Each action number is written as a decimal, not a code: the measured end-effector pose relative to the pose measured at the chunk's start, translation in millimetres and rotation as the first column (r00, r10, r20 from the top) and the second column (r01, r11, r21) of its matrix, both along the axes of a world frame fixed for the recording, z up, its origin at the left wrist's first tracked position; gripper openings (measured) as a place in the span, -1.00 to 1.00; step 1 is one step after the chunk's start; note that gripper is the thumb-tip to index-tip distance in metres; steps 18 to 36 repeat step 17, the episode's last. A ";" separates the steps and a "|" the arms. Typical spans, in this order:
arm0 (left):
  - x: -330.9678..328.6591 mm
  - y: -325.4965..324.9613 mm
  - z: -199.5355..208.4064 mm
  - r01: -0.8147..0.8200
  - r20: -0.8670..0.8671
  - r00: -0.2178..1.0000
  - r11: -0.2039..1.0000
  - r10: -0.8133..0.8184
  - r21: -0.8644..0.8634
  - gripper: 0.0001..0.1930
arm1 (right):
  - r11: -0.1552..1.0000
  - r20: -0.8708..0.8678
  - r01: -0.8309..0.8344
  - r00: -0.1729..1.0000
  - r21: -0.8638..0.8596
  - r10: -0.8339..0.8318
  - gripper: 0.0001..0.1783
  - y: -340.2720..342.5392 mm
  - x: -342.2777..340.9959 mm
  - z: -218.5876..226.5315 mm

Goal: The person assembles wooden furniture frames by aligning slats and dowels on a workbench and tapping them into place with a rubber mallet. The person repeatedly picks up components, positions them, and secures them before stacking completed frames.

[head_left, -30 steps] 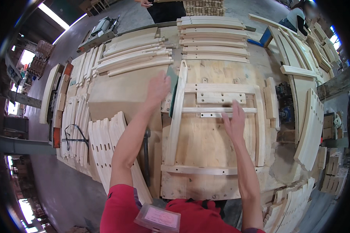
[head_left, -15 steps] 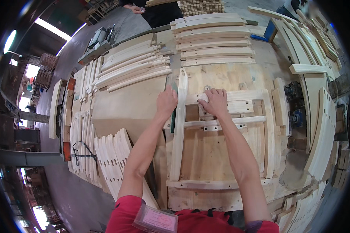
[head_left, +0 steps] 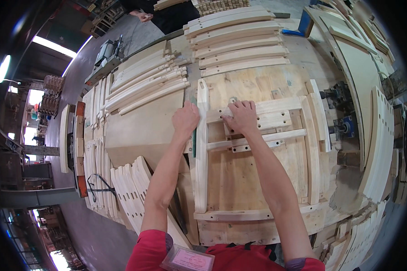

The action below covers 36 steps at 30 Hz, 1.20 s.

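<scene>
A pale wooden frame lies on a plywood board [head_left: 253, 180]. Its left post [head_left: 202, 149] has a slot near the far end. My left hand [head_left: 186, 119] is closed, its knuckles against the outer side of that post; what its fingers hold, if anything, is hidden. My right hand [head_left: 242, 116] is wrapped over the frame's far rail [head_left: 276, 106], near where it meets the left post. Below that rail are a block with dark holes [head_left: 276, 120] and a thin crossbar [head_left: 257, 138]. The right post [head_left: 310, 158] and the near rail [head_left: 244, 215] complete the outline.
Curved slats [head_left: 239, 43] are stacked beyond the board, and thin rails [head_left: 144, 90] lie at the far left. Slotted slats [head_left: 133, 185] lean near my left arm. Metal clamps [head_left: 346, 126] stand at the right. Across the table is another person's hand [head_left: 144, 17].
The view has shifted, so most of the table sits further left and slightly higher. Both hands keep their places on the frame.
</scene>
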<state>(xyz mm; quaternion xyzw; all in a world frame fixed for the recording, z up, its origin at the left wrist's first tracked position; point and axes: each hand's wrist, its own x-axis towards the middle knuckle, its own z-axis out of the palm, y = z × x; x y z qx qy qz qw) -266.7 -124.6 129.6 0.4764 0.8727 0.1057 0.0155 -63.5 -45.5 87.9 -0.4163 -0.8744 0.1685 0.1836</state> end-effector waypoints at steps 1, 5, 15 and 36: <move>1.2 0.7 0.9 0.007 -0.005 1.000 1.000 -0.007 0.005 -0.68 | 1.000 -0.007 0.006 1.000 0.005 -0.006 -0.52 -0.9 0.0 -0.5; 1.2 0.4 5.5 0.035 0.008 0.999 0.999 -0.034 -0.006 -0.69 | 1.000 -0.028 0.027 0.999 0.011 -0.026 -0.54 -5.6 0.7 0.7; 12.7 3.4 -7.4 0.027 0.138 0.990 0.997 -0.036 0.068 -0.69 | 1.000 -0.011 -0.017 1.000 0.026 0.017 -0.49 6.4 18.2 -4.0; 14.9 13.2 -1.4 0.044 0.181 0.982 0.998 -0.051 0.043 -0.66 | 1.000 -0.003 -0.001 1.000 0.004 0.001 -0.46 10.7 22.2 -10.3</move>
